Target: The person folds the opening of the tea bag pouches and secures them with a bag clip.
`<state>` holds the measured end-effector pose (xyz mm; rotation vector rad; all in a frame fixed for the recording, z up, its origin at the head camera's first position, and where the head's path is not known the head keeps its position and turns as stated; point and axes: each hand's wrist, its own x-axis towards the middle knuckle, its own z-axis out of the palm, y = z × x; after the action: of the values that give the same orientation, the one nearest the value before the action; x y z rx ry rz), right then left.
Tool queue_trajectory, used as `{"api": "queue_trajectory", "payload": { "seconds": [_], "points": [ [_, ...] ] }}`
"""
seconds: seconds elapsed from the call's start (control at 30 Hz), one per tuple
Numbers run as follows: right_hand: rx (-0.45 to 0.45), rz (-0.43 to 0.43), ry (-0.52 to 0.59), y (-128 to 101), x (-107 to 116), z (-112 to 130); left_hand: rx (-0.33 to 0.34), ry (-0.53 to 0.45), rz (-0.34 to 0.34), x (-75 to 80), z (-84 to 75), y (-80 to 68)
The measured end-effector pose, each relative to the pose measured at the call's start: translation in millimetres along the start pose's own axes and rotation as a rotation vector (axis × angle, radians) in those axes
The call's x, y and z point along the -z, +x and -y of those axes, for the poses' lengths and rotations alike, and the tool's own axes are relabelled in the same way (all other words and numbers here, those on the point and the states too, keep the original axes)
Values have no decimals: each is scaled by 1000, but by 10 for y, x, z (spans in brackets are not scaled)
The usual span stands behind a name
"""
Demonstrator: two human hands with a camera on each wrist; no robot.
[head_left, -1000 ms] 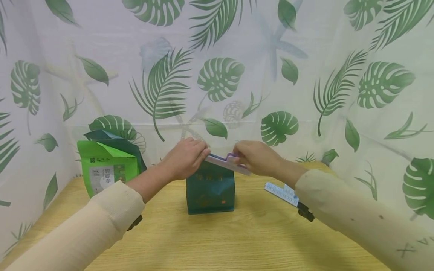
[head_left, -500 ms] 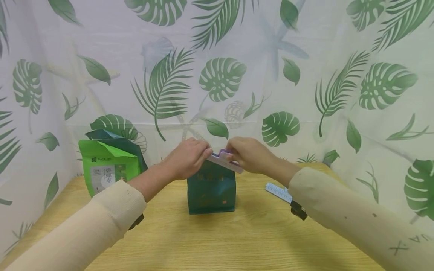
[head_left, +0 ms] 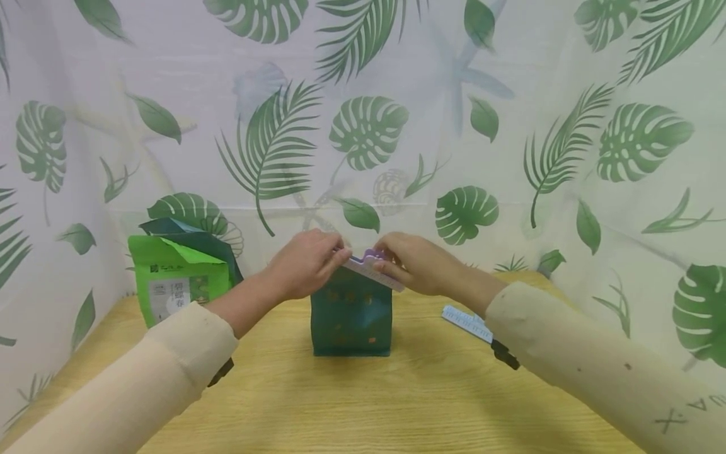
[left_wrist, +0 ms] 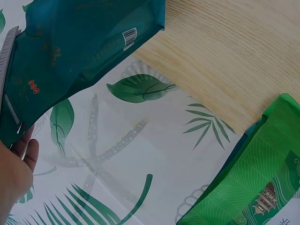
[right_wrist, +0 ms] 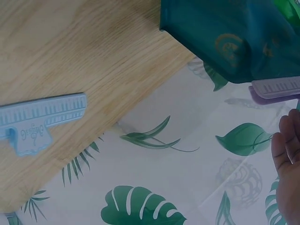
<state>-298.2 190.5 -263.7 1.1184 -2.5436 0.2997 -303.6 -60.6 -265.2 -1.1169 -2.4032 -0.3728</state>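
A dark green pouch (head_left: 351,318) stands upright in the middle of the wooden table (head_left: 363,397). Across its top lies a purple sealing clip (head_left: 371,270), slanting down to the right. My left hand (head_left: 306,265) grips the pouch's top at the clip's left end. My right hand (head_left: 416,263) pinches the clip's right part. In the left wrist view the pouch (left_wrist: 75,51) and the clip's edge (left_wrist: 7,58) show beside my palm (left_wrist: 16,173). In the right wrist view the pouch (right_wrist: 229,37) and the clip's end (right_wrist: 276,89) show above my fingers (right_wrist: 288,159).
A bright green bag (head_left: 178,277) with a dark bag behind it stands at the table's back left. A light blue clip (head_left: 467,320) lies on the table at the right, partly behind my right sleeve. A leaf-print curtain (head_left: 363,113) closes in the back and sides.
My right hand has slid left along the purple clip, closer to my left hand, and the clip now covers less of the pouch's right side. The pouch has stayed put.
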Motion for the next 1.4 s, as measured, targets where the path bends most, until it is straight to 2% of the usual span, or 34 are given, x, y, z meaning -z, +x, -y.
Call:
{"api": "queue_trajectory", "payload": {
  "seconds": [0.23,0.5,0.83,1.0,1.23,1.4],
  "points": [
    [-18,12,19,-62,-52,-55,38,9,-36,5,84,-85],
    [-58,61,83,-136,-173,-121,93,-57,-8,8,142,-207],
    [-89,114,170,-153,-389,-136,211,-119,87,-82,222,-337],
    [-90,86,185,-156,-475,-120,219,-148,144,-165,274,-416],
    [-58,42,271,-135,-570,-92,214,-197,229,-320,316,-526],
    [-83,9,297,-138,-614,-79,223,-220,271,-443,344,-592]
  ]
}}
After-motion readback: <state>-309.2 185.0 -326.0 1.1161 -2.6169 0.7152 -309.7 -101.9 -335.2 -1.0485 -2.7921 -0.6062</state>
